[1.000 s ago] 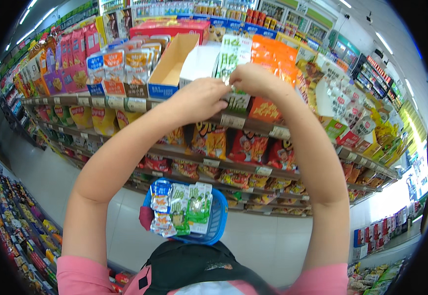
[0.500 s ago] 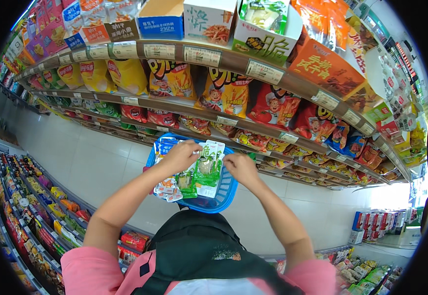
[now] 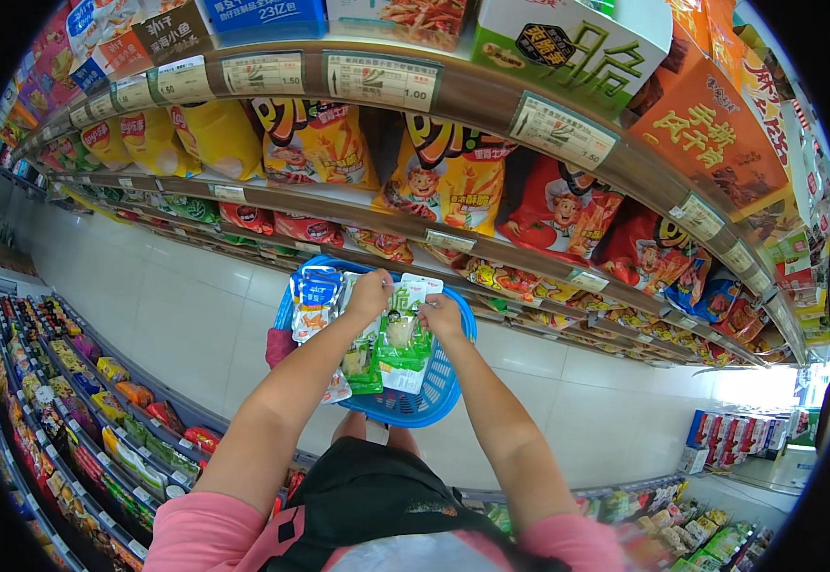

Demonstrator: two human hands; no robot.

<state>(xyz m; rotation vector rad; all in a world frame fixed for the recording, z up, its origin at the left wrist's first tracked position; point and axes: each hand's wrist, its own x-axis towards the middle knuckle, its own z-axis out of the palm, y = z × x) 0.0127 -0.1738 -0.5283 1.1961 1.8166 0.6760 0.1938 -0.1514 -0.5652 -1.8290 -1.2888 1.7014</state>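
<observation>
A blue shopping basket (image 3: 431,393) sits on the floor below me, filled with green and white snack packets and blue packets (image 3: 312,303). Both of my hands are down over it. My left hand (image 3: 370,294) and my right hand (image 3: 442,315) pinch the top edge of a green and white snack packet (image 3: 401,334) standing upright among the others in the basket.
Wooden shelves (image 3: 491,105) of chip bags and snack boxes with price tags curve across the top. A second rack of small colourful packets (image 3: 81,410) runs along the left and bottom. Pale floor tiles (image 3: 177,315) lie between them. A dark bag (image 3: 377,496) hangs at my chest.
A second ago my hands were up at the top shelf on a green packet. They came down with it into the basket, and my view tilted down and closer.
</observation>
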